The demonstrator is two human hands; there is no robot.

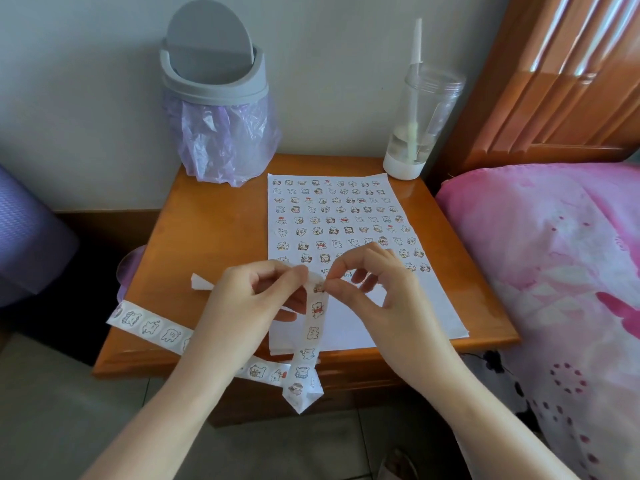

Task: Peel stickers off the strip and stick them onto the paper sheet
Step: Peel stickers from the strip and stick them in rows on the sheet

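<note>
head view. strip (314, 327): light, limp paper backing, held bent over the paper sheet (349, 317) near edge, pinched by left hand (242, 299). top sticker (319, 287) nipped at its edge by right hand (377, 289) thumb and forefinger. flimsy, tacky; best taken by one corner.

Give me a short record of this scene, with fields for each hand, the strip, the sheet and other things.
left hand: holds the sticker strip near its top
right hand: pinches the top sticker on the strip
sticker strip: droops past the front edge of the table
paper sheet: flat on the table; sticker rows above, bare below
other things: lidded bin, clear cup with straw, at the back
</note>
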